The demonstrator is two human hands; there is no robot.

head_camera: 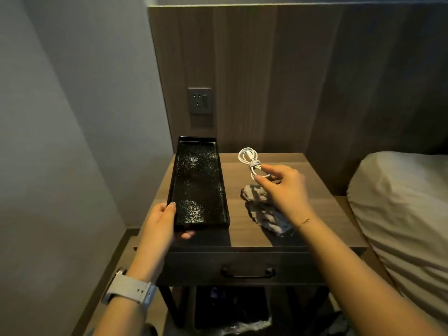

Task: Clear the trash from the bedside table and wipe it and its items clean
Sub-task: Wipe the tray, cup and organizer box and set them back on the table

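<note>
A long black speckled tray (197,183) lies on the left side of the wooden bedside table (315,207). My left hand (162,224) grips the tray's near left corner, thumb on the rim and fingers underneath. A coiled white charging cable (251,161) sits at the back of the table; my right hand (283,187) pinches its near end between thumb and forefinger. A crumpled grey cloth (261,209) lies on the tabletop, partly under my right wrist.
A wall socket (200,100) is set in the wood headboard panel behind the table. The bed with a pillow (400,202) lies to the right. The table has a drawer with a black handle (247,272). A dark bin with a plastic liner (232,314) stands underneath.
</note>
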